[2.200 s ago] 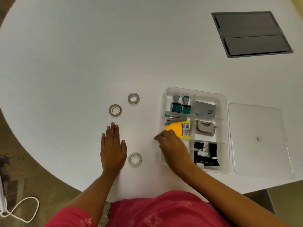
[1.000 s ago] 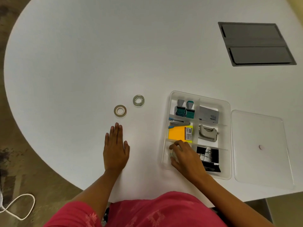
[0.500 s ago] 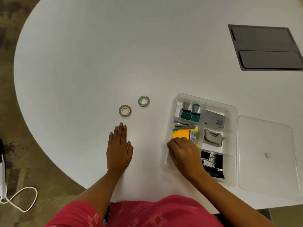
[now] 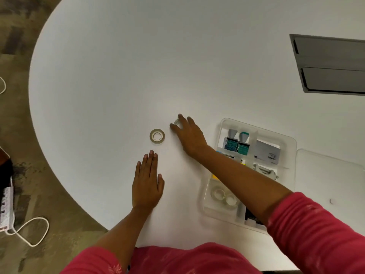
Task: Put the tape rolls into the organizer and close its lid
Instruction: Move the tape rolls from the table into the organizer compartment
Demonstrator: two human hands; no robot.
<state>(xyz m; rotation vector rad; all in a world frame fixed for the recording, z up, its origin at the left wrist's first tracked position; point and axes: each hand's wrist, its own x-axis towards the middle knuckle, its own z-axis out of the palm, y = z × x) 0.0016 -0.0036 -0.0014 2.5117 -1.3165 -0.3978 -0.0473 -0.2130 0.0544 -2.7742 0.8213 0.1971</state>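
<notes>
My right hand reaches across the table, fingers curved over a clear tape roll; I cannot tell if they grip it. My left hand lies flat, open. Two rolls lie in the organizer; a brownish roll waits just beside.

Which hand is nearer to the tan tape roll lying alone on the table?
Right. The right hand is just beside the tan tape roll, fingertips on another roll; the left hand lies flat, farther toward the person.
</notes>
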